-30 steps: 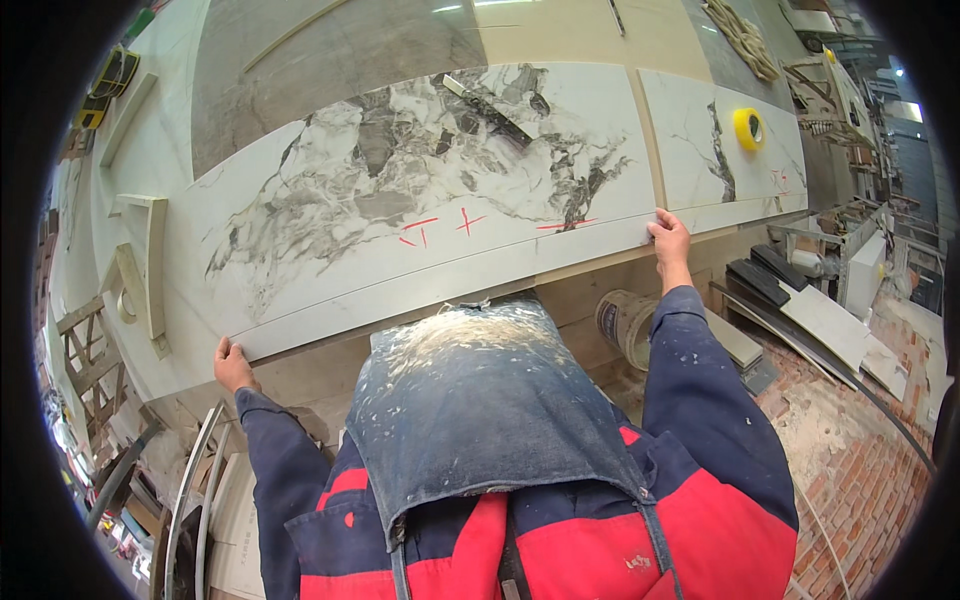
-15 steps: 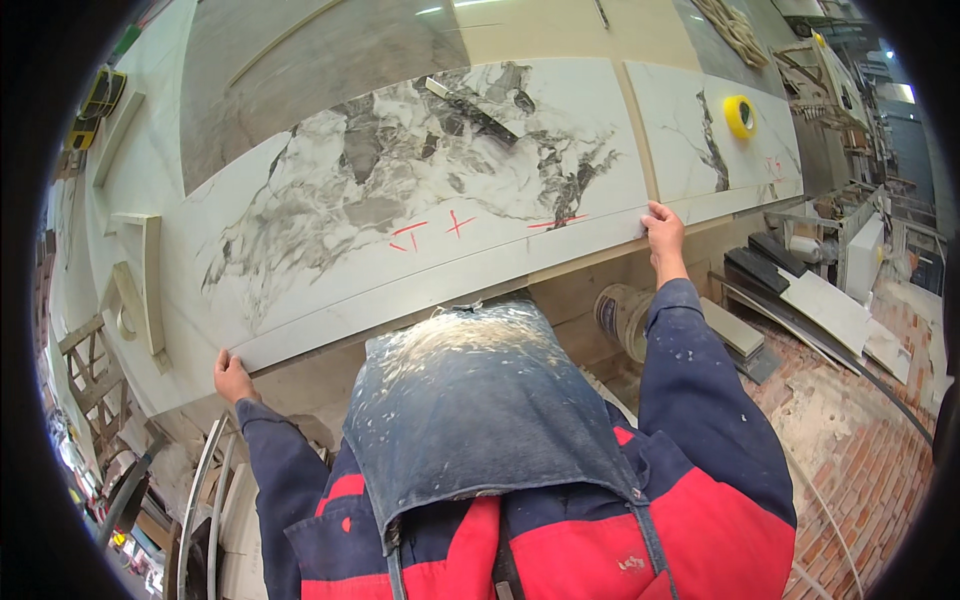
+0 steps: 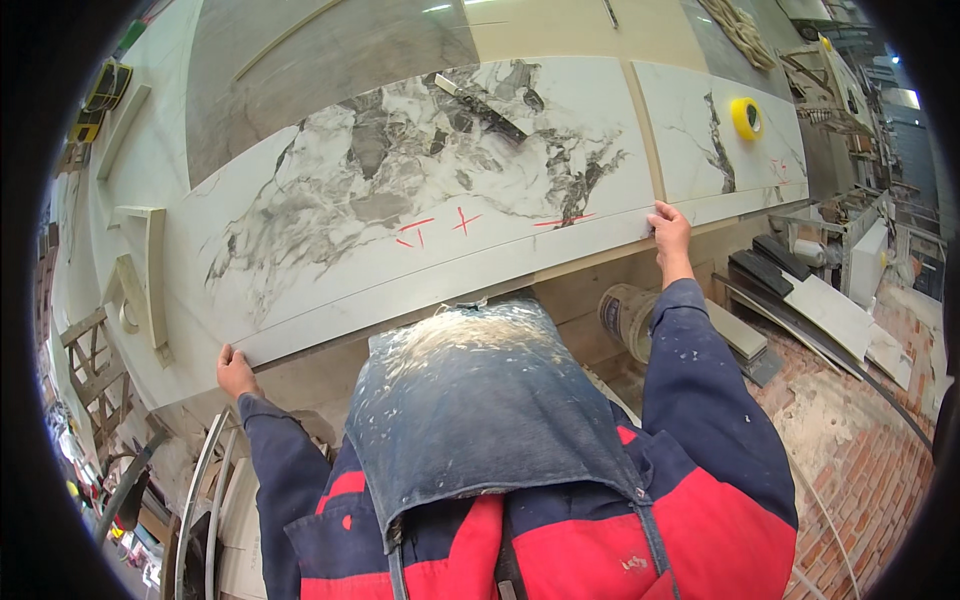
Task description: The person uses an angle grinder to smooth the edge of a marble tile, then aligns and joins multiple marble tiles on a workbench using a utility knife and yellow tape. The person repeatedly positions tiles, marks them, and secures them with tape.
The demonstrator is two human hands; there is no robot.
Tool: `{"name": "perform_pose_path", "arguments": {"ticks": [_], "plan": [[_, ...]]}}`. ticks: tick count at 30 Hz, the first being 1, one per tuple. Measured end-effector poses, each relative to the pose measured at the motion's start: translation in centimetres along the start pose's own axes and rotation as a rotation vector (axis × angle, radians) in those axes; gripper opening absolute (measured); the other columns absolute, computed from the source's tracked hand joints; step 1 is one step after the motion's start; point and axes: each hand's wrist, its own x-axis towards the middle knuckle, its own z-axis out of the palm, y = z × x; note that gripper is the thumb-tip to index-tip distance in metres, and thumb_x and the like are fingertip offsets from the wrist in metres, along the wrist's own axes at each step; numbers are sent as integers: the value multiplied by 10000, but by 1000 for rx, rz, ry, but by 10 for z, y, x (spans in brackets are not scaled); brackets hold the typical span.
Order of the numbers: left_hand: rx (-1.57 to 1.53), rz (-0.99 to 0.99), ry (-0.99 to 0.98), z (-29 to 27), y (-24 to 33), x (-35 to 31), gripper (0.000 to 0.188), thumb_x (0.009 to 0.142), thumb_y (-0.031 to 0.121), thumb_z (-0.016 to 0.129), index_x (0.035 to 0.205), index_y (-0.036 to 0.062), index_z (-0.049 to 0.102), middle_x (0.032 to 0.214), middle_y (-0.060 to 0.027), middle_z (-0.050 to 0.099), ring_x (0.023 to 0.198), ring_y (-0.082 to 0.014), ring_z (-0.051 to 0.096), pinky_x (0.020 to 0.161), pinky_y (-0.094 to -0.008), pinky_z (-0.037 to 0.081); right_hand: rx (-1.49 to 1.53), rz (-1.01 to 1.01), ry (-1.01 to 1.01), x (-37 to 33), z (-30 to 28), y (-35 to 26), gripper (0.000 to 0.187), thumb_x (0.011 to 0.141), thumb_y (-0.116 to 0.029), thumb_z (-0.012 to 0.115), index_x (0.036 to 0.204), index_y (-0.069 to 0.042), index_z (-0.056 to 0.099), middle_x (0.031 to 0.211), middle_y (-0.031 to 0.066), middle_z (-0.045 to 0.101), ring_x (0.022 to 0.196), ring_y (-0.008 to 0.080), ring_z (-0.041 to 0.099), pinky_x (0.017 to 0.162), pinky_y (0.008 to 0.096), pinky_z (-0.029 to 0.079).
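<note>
A long, narrow white slab strip (image 3: 440, 289) runs along the near edge of the table, against a large white slab (image 3: 500, 215) with grey-black veining. At the strip's left end my left hand (image 3: 236, 373) is closed on the edge. My right hand (image 3: 671, 238) pinches the strip's right end, near the gap before a smaller veined slab (image 3: 678, 132). Red marks show on both veined slabs. Lying on the large slab is a dark bar with a pale end (image 3: 482, 108), like a try square. Fingers under the strip are hidden.
A yellow tape roll (image 3: 745, 118) sits on the smaller slab. To the left are pale angled frame pieces (image 3: 154, 280) and a yellow-black tool (image 3: 105, 88). Coiled rope (image 3: 738, 32) lies at the far right. Below the table stand a bucket (image 3: 626, 315) and stacked slab offcuts (image 3: 828, 310).
The view has shifted very slightly. Both hands stay at the two ends of the strip, and nothing else has visibly moved.
</note>
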Motion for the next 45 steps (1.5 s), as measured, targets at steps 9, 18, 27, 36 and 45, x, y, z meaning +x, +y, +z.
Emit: {"name": "perform_pose_path", "arguments": {"ticks": [9, 18, 27, 36, 45], "plan": [[-40, -8, -10, 2, -6, 5, 498, 890, 20, 614, 1380, -65, 585, 1373, -187, 635, 1248, -257, 619, 1076, -341, 469, -8, -3, 7, -4, 0, -7, 434, 834, -3, 706, 1267, 22, 688, 1085, 69, 711, 932, 137, 645, 825, 273, 530], [124, 57, -14, 0, 3, 1, 477, 861, 78, 628, 1323, -41, 641, 1259, -155, 692, 1123, -233, 668, 1006, -339, 506, -62, -66, -33, 8, -9, 10, 450, 838, -26, 706, 1284, 23, 673, 1076, 64, 697, 916, 137, 636, 826, 281, 529], [35, -14, -15, -3, 23, -18, 476, 853, 26, 636, 1326, -32, 648, 1251, -143, 694, 1116, -213, 659, 993, -326, 507, -238, -178, -16, 15, -5, 21, 463, 876, -47, 682, 1333, 13, 643, 1166, 93, 710, 1017, 165, 660, 906, 304, 525], [175, 71, -50, -7, -5, 10, 471, 881, 62, 631, 1341, -39, 634, 1319, -177, 667, 1194, -260, 643, 1053, -359, 484, -395, -150, -46, 16, -22, 28, 486, 849, -79, 691, 1330, -18, 661, 1001, 27, 671, 883, 123, 608, 805, 291, 518], [9, 37, -75, -12, -32, 27, 477, 899, 38, 590, 1364, -66, 597, 1349, -164, 645, 1217, -237, 623, 1061, -346, 470, -291, -177, 18, -3, -2, 11, 502, 774, -124, 735, 1274, -92, 706, 844, 52, 686, 731, 166, 635, 696, 347, 534]]}}
